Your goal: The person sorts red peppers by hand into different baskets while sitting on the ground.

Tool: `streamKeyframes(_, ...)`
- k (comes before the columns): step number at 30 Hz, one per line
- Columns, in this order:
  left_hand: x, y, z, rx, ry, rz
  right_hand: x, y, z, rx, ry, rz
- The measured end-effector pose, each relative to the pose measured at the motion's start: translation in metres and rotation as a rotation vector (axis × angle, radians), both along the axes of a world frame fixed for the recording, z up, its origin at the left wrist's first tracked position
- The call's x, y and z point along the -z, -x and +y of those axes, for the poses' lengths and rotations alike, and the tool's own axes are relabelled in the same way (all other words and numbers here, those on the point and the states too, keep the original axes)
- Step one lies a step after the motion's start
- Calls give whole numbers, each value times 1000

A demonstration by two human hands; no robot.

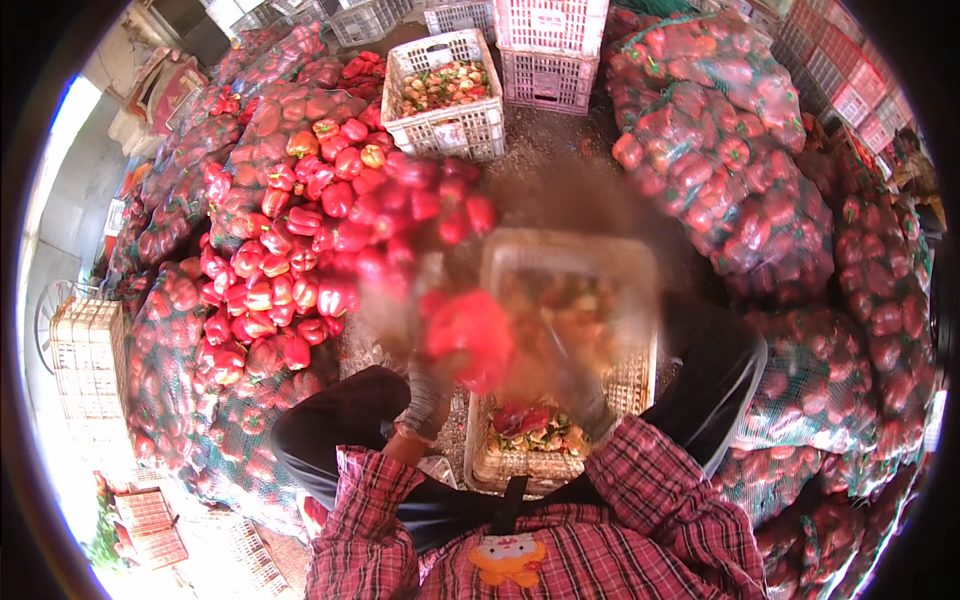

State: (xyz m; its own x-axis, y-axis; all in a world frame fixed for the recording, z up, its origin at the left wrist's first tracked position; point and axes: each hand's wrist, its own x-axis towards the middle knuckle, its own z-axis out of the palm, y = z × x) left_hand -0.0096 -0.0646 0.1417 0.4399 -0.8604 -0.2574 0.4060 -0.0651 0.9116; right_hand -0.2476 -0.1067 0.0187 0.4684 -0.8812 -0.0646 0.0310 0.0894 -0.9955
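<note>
A large red bell pepper [470, 337] is held by my left hand [429, 379], which wears a greyish glove or wrap. My right hand [585, 397], also covered, is over the crate to the right of the pepper; blur hides its fingers, and a thin tool-like shape [559, 341] shows faintly at it. Between my knees stands a plastic crate [480, 457] with pepper cores and scraps [574, 439] and a dark red pepper piece [519, 418] in it. Beyond the hands, a blurred crate end holds more scraps. Loose red bell peppers [304, 221] are heaped at the left.
Mesh sacks of red peppers [739, 180] are piled on the right, with more sacks [169, 330] at the left. A white crate of scraps [446, 135] stands ahead, beside stacked crates [547, 71]. Another person [915, 169] is at the far right edge.
</note>
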Motion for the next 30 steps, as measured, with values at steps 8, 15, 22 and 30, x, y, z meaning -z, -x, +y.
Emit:
streamKeyframes(8, 9, 28, 39, 372, -105, 135, -51, -7, -26, -244, -447, -294)
streamKeyframes(15, 29, 4, 70, 311, -103, 789, -95, 1, -3, -332, -881, -788)
streamKeyframes(22, -4, 21, 50, 321, 7, 67, -67, 5, -14, -5, -539, -123)
streamKeyframes(30, 22, 36, 58, 538, 320, -1220, -84, -30, -1, -56, -1063, -697)
